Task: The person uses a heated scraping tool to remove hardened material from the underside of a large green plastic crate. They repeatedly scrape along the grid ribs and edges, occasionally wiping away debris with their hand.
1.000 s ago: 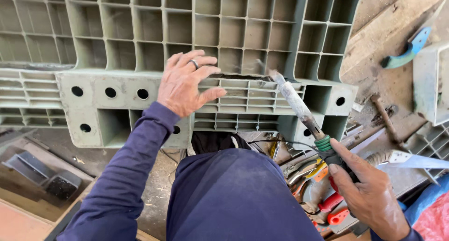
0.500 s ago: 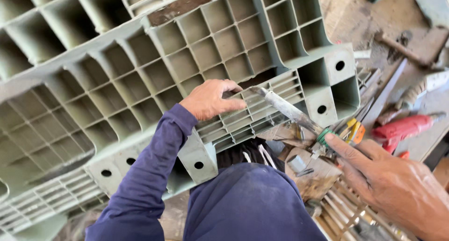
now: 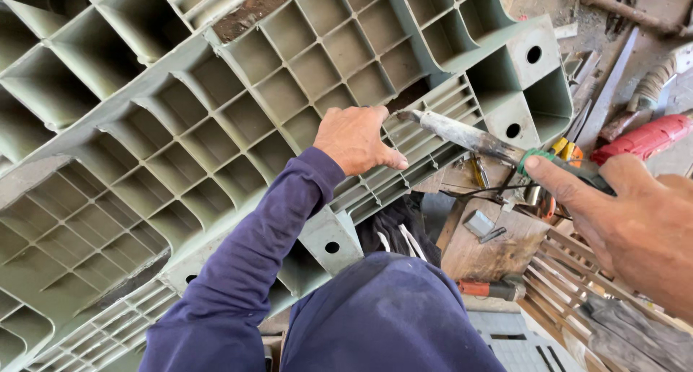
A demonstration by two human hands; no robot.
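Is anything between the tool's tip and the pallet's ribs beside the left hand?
Nothing visible. The right hand holds the tool, whose tip reaches the grey pallet ribs just right of the left hand, which presses on the pallet.

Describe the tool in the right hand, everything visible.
The tool is a long rod-like iron: a pale, scorched and crusted metal shaft that narrows to a dark tip, with a green collar where the shaft meets the handle. The right hand wraps the handle, forefinger stretched along it to the collar. It lies nearly level, tip pointing left, and meets the ribbed edge of the grey-green plastic pallet right beside the left hand, which presses on the pallet. The handle's rear is hidden by the hand.
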